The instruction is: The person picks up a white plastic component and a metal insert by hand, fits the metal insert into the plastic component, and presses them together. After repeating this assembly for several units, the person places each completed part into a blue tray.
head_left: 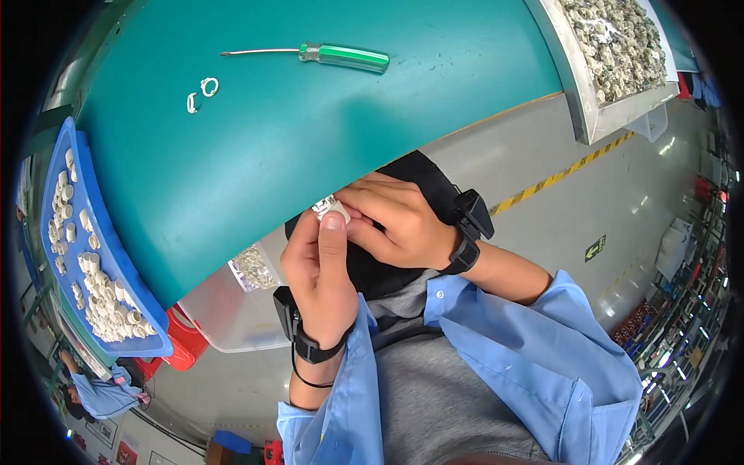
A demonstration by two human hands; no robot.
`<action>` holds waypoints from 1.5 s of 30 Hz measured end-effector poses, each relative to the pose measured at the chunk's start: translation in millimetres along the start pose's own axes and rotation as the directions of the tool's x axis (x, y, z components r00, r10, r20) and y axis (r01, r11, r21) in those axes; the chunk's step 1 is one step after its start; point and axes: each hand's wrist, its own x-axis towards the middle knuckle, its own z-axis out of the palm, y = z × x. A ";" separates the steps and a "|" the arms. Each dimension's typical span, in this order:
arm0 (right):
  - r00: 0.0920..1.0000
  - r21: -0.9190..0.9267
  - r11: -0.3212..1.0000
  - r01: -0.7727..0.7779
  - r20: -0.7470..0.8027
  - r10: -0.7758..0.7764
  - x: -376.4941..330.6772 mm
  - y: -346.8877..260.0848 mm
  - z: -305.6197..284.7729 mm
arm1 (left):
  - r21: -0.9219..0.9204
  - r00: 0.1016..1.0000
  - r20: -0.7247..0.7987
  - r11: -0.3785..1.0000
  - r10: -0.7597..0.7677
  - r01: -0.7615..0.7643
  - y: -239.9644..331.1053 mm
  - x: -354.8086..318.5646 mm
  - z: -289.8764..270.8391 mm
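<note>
Close to the table's front edge, both my hands meet around a small white plastic part that has silvery metal pieces on its far side. My left hand pinches it, the thumb pressed against its near face. From the right, the fingers of my right hand close on the same part and cover some of it. Farther up on the green table lies a screwdriver with a green and clear handle. Two white rings rest to the left of its tip.
A blue tray of white cylindrical parts stands at the left, above a red stool. A metal tray heaped with small pale pieces sits at the far right. Below the table edge is a clear bin. Another person is at lower left.
</note>
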 end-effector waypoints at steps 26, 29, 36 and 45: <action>0.994 -0.032 0.995 0.092 -0.054 -0.094 -0.4 9.0 3.2 | 0.133 0.998 0.047 0.990 0.030 -0.036 6.7 -0.3 -1.6; 0.994 -0.038 0.995 0.090 -0.055 -0.092 0.9 9.7 2.3 | 0.122 0.998 0.053 0.992 0.016 -0.022 8.0 1.9 -2.4; 0.996 -0.037 0.997 0.074 -0.040 -0.075 5.8 7.8 -0.7 | 0.054 1.000 0.006 0.998 -0.025 0.024 9.7 3.2 1.4; 0.999 -0.018 0.999 -0.039 0.014 0.039 3.5 -7.8 -5.2 | -0.093 0.994 0.104 0.995 -0.038 0.048 14.0 7.6 -3.8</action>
